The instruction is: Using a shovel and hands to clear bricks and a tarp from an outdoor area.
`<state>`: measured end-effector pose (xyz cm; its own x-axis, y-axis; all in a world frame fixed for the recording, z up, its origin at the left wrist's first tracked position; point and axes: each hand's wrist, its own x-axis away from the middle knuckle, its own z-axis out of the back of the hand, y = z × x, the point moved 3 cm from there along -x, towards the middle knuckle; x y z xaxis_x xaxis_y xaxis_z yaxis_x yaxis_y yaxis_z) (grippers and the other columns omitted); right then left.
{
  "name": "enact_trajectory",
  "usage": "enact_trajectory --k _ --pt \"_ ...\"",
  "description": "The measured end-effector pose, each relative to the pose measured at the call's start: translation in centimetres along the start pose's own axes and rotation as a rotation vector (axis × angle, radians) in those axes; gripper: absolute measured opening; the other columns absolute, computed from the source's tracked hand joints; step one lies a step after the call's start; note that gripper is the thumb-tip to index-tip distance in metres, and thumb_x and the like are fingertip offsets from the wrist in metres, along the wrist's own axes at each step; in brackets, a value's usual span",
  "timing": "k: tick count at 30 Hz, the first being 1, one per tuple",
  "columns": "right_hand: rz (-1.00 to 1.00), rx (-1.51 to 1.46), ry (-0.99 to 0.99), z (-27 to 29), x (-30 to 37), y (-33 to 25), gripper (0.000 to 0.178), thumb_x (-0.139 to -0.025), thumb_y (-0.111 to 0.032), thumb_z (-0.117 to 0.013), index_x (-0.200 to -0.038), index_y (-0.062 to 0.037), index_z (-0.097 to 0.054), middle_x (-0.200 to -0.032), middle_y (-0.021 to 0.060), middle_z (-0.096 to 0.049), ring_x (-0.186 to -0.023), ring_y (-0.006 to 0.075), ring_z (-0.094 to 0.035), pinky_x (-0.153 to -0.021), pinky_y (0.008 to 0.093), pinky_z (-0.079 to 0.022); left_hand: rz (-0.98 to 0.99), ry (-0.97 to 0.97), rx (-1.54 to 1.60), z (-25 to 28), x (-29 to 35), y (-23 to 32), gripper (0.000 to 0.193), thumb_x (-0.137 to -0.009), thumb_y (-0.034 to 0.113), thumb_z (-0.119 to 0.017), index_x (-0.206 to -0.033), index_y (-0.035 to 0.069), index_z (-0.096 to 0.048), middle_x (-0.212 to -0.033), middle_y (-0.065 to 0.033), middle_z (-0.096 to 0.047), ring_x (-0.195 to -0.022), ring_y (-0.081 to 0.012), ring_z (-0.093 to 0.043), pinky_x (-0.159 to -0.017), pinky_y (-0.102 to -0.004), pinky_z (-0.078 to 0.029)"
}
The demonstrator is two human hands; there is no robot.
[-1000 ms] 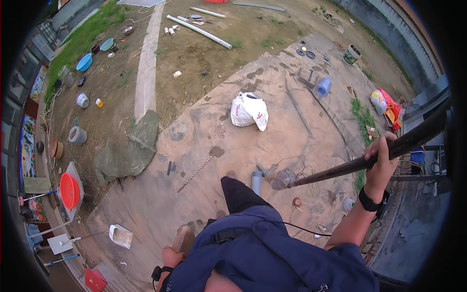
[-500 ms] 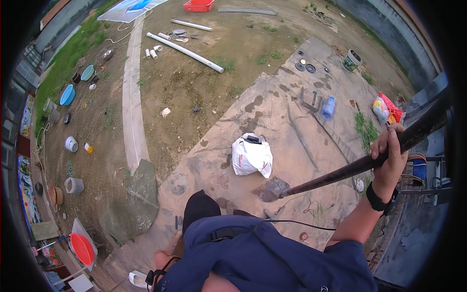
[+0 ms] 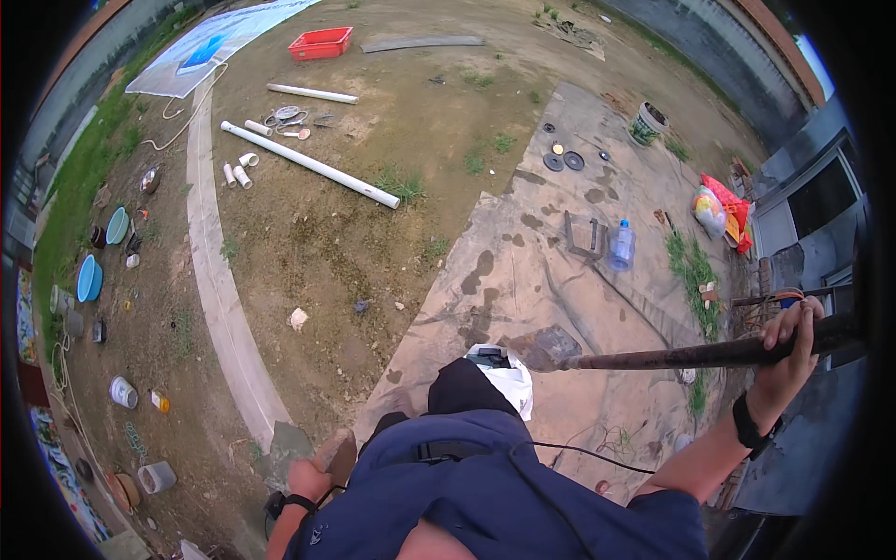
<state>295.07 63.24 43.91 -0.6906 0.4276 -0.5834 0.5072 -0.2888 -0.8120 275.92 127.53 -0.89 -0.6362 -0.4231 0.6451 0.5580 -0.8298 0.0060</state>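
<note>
Outdoor yard: bare dirt, grass patches, stained concrete slab point(image 3: 597, 233). Right hand point(image 3: 789, 341) wraps closed around long dark shovel handle point(image 3: 709, 355); blade point(image 3: 546, 347) hangs low over slab, beside white plastic bag point(image 3: 509, 378) near feet. Left hand point(image 3: 308, 476) low by hip, closed or open: cannot tell. Step in hand, by judgement: carrying shovel one-handed. Next move likely needs second hand on shaft. Around: water bottle point(image 3: 621, 247), white pipe point(image 3: 308, 163), red crate point(image 3: 320, 42), basins point(image 3: 91, 277) far left. Bag lies closest in way.

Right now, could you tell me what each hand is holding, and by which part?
The right hand grips the long dark shovel on its handle, far from the blade. Whether the left hand holds anything cannot be told.
</note>
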Motion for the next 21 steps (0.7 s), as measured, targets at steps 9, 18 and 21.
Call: enact_trajectory --k 9,18,21 --pt "-0.14 0.056 0.081 -10.7 -13.3 18.5 0.012 -0.096 -0.012 -0.052 -0.104 -0.0033 -0.05 -0.064 0.001 -0.042 -0.051 0.0104 -0.044 -0.051 0.0241 -0.039 -0.028 0.176 -0.013 16.8 -16.5 16.1 0.057 -0.057 0.027 -0.083 -0.097 -0.007 -0.059 -0.1 -0.0261 -0.059 -0.094 -0.0404 -0.06 -0.085 -0.0411 -0.051" --pt "-0.318 0.109 0.186 -19.8 -29.3 35.4 0.013 -0.092 -0.011 -0.056 -0.099 -0.0023 -0.05 -0.063 0.0016 -0.044 -0.049 0.0117 -0.047 -0.048 0.0255 -0.042 0.062 0.1 0.074 28.1 -26.1 35.4 0.043 -0.058 0.03 -0.08 -0.079 -0.006 -0.068 -0.077 -0.0232 -0.067 -0.077 -0.0395 -0.067 -0.072 -0.0418 -0.054" --pt "-0.326 0.121 0.175 -22.7 -33.9 40.6 0.013 -0.092 -0.011 -0.056 -0.099 -0.0018 -0.05 -0.063 0.0022 -0.045 -0.049 0.0119 -0.048 -0.049 0.0259 -0.043 0.129 0.04 0.106 29.9 -32.1 40.7 0.048 -0.061 0.037 -0.079 -0.08 -0.006 -0.068 -0.08 -0.0252 -0.067 -0.081 -0.04 -0.066 -0.075 -0.044 -0.053"
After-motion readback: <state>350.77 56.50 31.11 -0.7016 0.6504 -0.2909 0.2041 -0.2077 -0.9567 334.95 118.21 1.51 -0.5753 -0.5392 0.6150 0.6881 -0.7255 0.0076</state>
